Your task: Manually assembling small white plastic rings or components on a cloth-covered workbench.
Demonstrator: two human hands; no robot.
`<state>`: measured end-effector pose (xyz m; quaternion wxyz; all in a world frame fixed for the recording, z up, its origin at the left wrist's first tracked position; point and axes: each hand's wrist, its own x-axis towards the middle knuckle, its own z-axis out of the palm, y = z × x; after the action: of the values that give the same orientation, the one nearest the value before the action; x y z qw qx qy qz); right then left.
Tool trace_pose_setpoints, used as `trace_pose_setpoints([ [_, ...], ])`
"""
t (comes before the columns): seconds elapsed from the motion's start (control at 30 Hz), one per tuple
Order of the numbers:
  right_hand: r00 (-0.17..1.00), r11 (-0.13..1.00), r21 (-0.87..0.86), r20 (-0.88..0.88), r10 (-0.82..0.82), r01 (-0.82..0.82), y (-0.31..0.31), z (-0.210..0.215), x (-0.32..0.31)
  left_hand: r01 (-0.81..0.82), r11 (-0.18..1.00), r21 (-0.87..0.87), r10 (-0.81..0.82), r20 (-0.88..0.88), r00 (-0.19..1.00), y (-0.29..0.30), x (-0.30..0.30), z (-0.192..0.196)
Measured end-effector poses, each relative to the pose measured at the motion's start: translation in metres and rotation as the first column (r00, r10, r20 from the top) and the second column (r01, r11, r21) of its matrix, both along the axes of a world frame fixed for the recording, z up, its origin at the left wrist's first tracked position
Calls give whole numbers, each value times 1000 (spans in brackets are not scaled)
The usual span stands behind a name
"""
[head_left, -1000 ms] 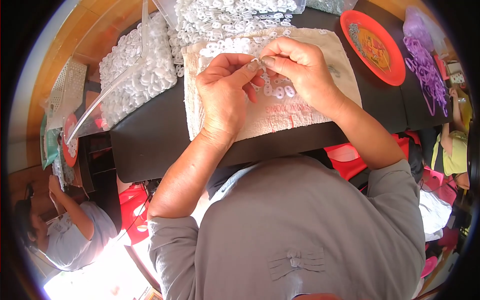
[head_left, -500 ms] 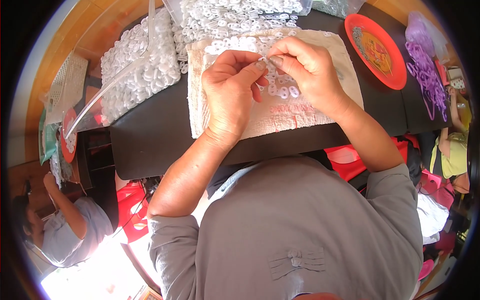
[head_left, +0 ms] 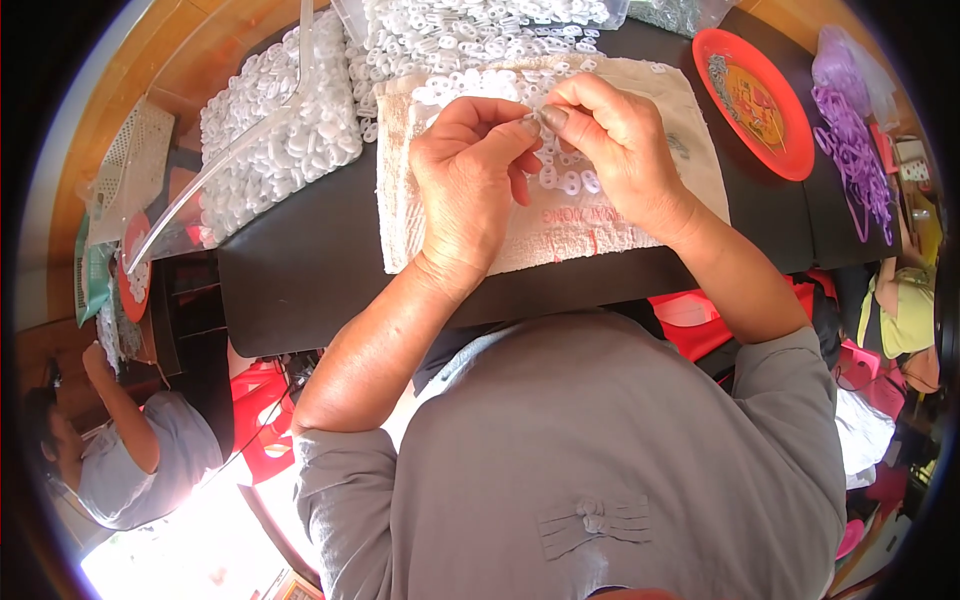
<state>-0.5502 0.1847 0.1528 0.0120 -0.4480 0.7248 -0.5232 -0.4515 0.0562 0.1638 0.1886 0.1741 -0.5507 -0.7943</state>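
Over a beige towel on the dark table, my left hand and my right hand meet fingertip to fingertip. Both are closed in a pinch on small white plastic links, mostly covered by thumbs and fingers. Below the fingertips, a short curved row of white plastic links lies on the towel, partly behind my right hand. Loose white links are spread along the towel's far edge, just beyond my left hand.
Behind the towel is a big heap of white links; a clear bag full of them stands left. To the right sit a red plate with small metal pieces and purple strands. Another person sits at far left.
Both hands stay pinched together over the towel and have shifted very slightly to the right. The row of links below them has moved a little with them.
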Motion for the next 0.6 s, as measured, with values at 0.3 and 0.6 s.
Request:
trace_pose_setpoints([
  [0.3, 949, 999, -53, 316, 16, 0, -3, 2, 12, -7, 999, 33, 9, -54, 998, 4, 0, -6],
  [0.6, 920, 992, -115, 392, 3, 45, -3, 5, 12, 22, 993, 118, -20, -14, 1000, -2, -3, -4],
])
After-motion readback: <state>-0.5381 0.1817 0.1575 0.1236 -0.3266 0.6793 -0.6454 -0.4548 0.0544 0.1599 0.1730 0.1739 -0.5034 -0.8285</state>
